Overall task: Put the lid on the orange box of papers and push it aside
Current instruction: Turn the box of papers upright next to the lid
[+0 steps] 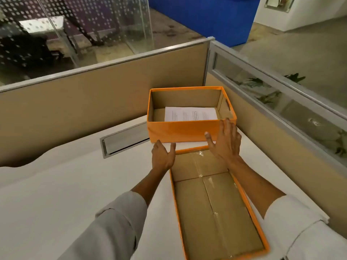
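Observation:
An orange box stands open at the back of the white desk, near the corner of the partitions. White printed papers lie flat on its bottom. Its orange lid lies upside down on the desk in front of it, brown inside facing up, with tape strips across it. My left hand hovers open at the lid's far left corner, just before the box's front wall. My right hand is open with fingers spread, over the lid's far right corner, fingertips near the box's front right edge. Neither hand holds anything.
Beige cubicle partitions with metal rails close the desk at the back and right. A metal cable slot is set in the desk left of the box. The desk's curved left edge lies at far left.

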